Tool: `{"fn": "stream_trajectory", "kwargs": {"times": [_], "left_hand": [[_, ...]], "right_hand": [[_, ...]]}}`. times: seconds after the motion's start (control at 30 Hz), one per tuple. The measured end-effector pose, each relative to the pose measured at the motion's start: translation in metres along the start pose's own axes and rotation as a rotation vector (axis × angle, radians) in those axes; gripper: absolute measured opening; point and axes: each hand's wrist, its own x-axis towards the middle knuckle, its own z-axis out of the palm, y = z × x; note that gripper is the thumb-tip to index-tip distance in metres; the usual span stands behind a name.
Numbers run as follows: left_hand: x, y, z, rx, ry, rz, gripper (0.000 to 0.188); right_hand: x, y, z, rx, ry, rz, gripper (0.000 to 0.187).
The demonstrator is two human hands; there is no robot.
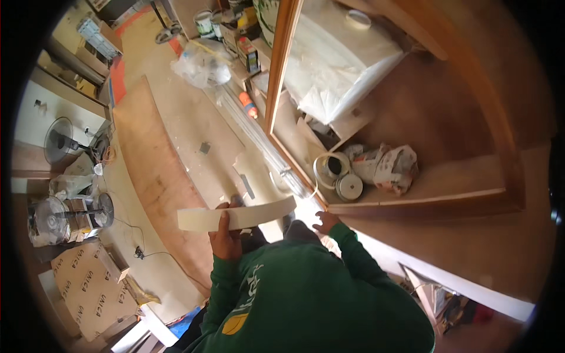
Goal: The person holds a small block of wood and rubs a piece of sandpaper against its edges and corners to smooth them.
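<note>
A curved, off-white strip lies across the front of my body, gripped near its left part by my left hand. The thumb is on the near face, and the other fingers are mostly behind the strip. Beyond its right end is my right hand, empty, with the fingers apart, close to the lower corner of a brown wooden frame. Just inside that frame stand a round can, a pale looped band and a bundle in crumpled plastic.
A long curved brown board lies on the covered floor to the left. Bundled pale strips run along the frame. Fans and a cardboard box stand at far left. Plastic sheeting covers a block inside the frame.
</note>
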Motion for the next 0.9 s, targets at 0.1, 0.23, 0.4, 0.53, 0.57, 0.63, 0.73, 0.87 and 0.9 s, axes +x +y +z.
{"fn": "stream_trajectory", "kwargs": {"times": [0.1,0.23,0.4,0.53,0.57,0.63,0.73,0.87,0.9], "left_hand": [[0.028,-0.003,-0.014,0.182,-0.028,-0.049,0.040],[0.082,-0.034,-0.055,0.183,0.000,-0.272,0.039],[0.143,-0.104,-0.147,0.018,0.121,-0.575,0.034],[0.146,-0.167,-0.206,-0.151,0.300,-0.637,0.033],[0.146,-0.184,-0.215,-0.220,0.346,-0.655,0.034],[0.128,-0.222,-0.254,-0.227,0.348,-0.692,0.034],[0.114,-0.257,-0.273,-0.143,0.429,-0.750,0.033],[0.100,-0.283,-0.292,-0.060,0.513,-0.778,0.026],[0.102,-0.283,-0.287,-0.074,0.477,-0.794,0.025]], "right_hand": [[-0.002,0.040,0.044,0.012,-0.063,0.116,0.058],[0.009,0.028,0.039,0.173,-0.113,0.420,0.053],[0.048,0.050,0.064,0.182,-0.049,0.550,0.046],[0.105,0.083,0.084,0.189,-0.082,0.458,0.043],[0.126,0.101,0.086,0.129,-0.009,0.397,0.041],[0.160,0.133,0.102,0.054,0.061,0.352,0.038],[0.207,0.185,0.105,0.131,0.103,0.372,0.034],[0.270,0.254,0.087,-0.076,-0.040,0.470,0.031],[0.275,0.282,0.088,-0.112,0.090,0.495,0.030]]}}
